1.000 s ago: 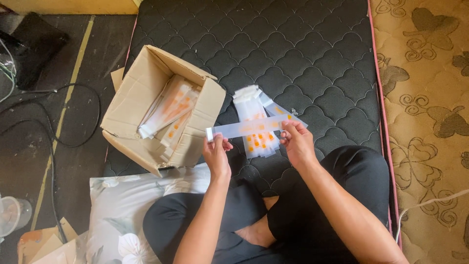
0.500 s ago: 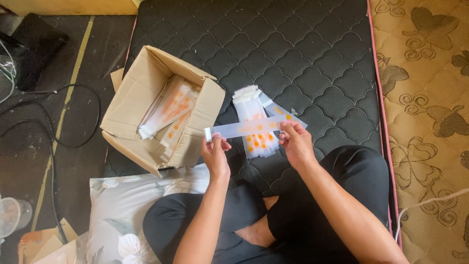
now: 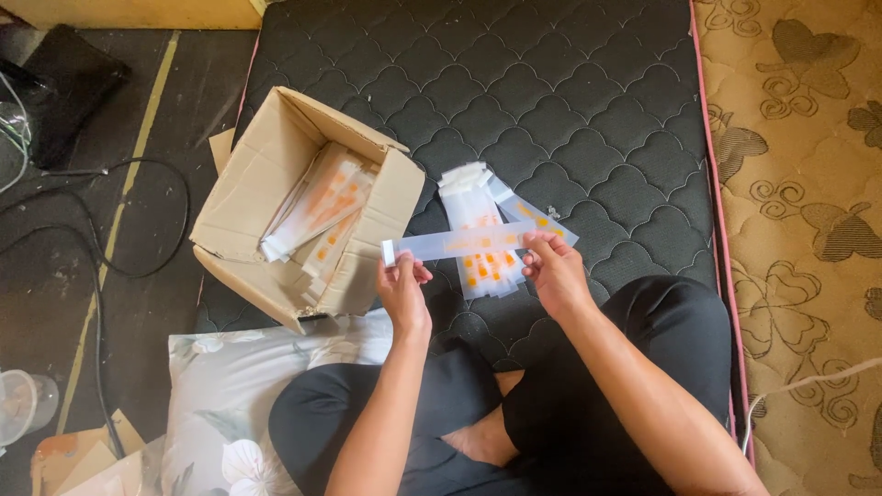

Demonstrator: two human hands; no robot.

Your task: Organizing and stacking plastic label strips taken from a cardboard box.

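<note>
Left hand (image 3: 402, 292): pinching the left end of a long clear strip (image 3: 459, 244), fingers closed on it.
Right hand (image 3: 554, 272): gripping the strip's right end, thumb on top.
Strip: held level between both hands, just above the pile (image 3: 482, 234); it has orange marks.
Pile: similar clear packets with orange squares, fanned on the black mattress (image 3: 570, 101).
Box (image 3: 294, 207): open cardboard, left of the hands, more packets inside.
Pillow (image 3: 234, 386): floral, by the left knee.
Cables (image 3: 101, 248): on the dark floor, far left.
</note>
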